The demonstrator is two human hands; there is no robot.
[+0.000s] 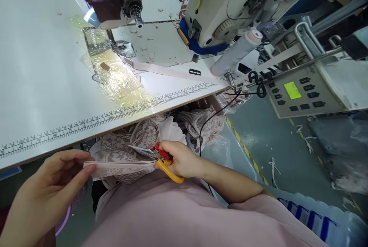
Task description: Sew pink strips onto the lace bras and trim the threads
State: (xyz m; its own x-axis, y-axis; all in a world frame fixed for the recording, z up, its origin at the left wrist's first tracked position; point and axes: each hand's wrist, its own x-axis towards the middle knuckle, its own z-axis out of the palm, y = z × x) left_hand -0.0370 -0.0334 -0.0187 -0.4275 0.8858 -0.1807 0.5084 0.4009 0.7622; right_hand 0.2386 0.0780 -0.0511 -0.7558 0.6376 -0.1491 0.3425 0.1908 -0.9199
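Observation:
My left hand is closed in a pinch, thumb and fingers on one end of a pale pink fabric band. This band runs along the edge of a lace garment lying over my lap. My right hand is closed on scissors with a yellow and a red handle. Their blades point left over the lace, and look slightly apart. The other end of the band reaches the fingers of my right hand, where the exact grip is hidden. Between the two hands the band is stretched nearly straight.
Ahead stands a sewing machine on a white table with a printed ruler along its front edge. A razor blade and a pale elastic strip lie on it. At right are a control box and a bin.

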